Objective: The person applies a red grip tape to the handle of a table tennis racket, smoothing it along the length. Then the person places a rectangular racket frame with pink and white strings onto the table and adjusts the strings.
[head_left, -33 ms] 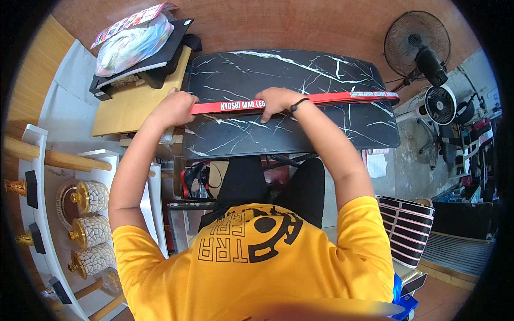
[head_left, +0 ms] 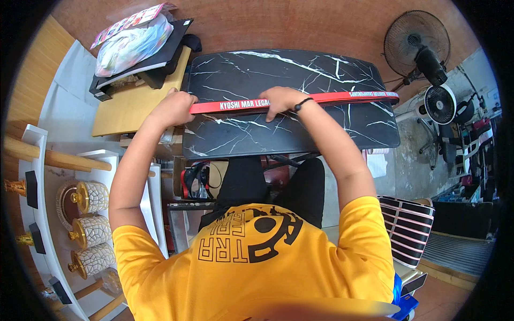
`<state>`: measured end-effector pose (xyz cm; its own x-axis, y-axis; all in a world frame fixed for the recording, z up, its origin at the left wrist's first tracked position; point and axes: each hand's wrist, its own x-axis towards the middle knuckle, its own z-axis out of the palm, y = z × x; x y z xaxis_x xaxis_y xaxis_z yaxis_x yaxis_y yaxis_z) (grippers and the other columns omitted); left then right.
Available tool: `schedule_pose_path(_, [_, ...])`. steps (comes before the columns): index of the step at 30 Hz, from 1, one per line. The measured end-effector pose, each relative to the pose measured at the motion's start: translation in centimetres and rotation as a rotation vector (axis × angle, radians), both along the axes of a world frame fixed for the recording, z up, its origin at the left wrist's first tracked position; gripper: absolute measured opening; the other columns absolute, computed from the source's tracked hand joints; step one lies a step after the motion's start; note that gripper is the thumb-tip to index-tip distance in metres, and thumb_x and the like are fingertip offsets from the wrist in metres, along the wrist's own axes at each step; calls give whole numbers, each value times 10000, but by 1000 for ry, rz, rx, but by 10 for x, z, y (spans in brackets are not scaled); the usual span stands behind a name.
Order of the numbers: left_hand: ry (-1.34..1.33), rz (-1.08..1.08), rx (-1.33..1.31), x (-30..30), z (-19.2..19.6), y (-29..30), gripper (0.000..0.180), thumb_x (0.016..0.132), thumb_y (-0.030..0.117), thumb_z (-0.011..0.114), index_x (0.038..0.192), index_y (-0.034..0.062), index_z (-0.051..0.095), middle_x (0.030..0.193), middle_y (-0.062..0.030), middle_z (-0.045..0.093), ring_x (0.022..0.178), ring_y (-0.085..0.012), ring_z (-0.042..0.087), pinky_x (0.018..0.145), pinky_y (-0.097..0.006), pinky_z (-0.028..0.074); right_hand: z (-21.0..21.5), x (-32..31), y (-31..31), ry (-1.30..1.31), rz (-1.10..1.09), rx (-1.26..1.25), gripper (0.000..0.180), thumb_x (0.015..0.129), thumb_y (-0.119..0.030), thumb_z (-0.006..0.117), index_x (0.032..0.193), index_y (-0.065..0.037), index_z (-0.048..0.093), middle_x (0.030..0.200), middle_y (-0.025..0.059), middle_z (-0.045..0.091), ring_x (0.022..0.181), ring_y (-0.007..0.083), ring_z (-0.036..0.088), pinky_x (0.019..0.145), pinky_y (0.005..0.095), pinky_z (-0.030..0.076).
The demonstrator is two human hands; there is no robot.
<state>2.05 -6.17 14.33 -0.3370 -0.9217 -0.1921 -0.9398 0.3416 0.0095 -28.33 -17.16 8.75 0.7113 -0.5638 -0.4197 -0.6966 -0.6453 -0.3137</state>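
A long red ribbon with white printing is stretched from left to right across a black table with white marble-like veins. At the ribbon's left end, my left hand is closed, pinching it near the table's left edge. My right hand, with a dark band at the wrist, grips the ribbon near the table's middle, thumb on the near side. Beyond that hand the ribbon runs on to the table's right edge, where it seems to bend over. A dark layer shows beneath its red face.
Left of the table, a wooden surface bears a black device and a plastic bag. Lidded patterned jars stand on a white shelf. Two fans are at the right. A striped black cushion lies nearer me.
My right hand has slid slightly to the right along the ribbon, uncovering a little more of its printing. My left hand stays in place.
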Motion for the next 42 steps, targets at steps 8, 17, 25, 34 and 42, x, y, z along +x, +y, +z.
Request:
schedule_pose_path(8, [-55, 35, 72, 6, -18, -23, 246, 728, 188, 705, 940, 64, 711, 853, -185, 707, 897, -365, 674, 874, -453, 458, 3, -94, -33, 219, -159, -105, 596, 614, -176, 798, 1192, -132, 660, 1101, 146, 710, 1099, 349, 651, 907, 514, 504])
schedule_pose_path(17, [-38, 64, 183, 9, -34, -38, 315, 696, 239, 769, 959, 74, 714, 887, -190, 709, 890, -386, 668, 882, -448, 490, 1, -191, -68, 267, -283, -112, 517, 626, -129, 747, 1139, -144, 687, 1076, 132, 717, 1069, 350, 660, 871, 468, 522])
schedule_pose_path(25, [-25, 88, 218, 9, -38, -36, 333, 701, 253, 793, 960, 62, 705, 905, -194, 708, 924, -379, 668, 885, -438, 505, -10, -199, -76, 106, -225, -115, 613, 591, -138, 828, 1182, -146, 664, 1167, 122, 665, 1139, 351, 609, 900, 470, 505])
schedule_pose_path(34, [29, 103, 210, 8, -42, -31, 300, 704, 204, 760, 955, 51, 702, 906, -204, 706, 907, -390, 672, 853, -450, 525, -16, -197, -76, -28, -130, -87, 646, 631, -97, 847, 1233, -143, 614, 1162, 136, 656, 1123, 353, 612, 931, 417, 503])
schedule_pose_path(42, [-9, 119, 244, 4, -37, -33, 301, 728, 227, 744, 960, 42, 693, 929, -198, 705, 950, -379, 661, 908, -449, 486, -14, -195, -59, 41, -100, -286, 395, 745, -25, 691, 1135, -76, 648, 1149, 184, 647, 1129, 366, 610, 961, 439, 494])
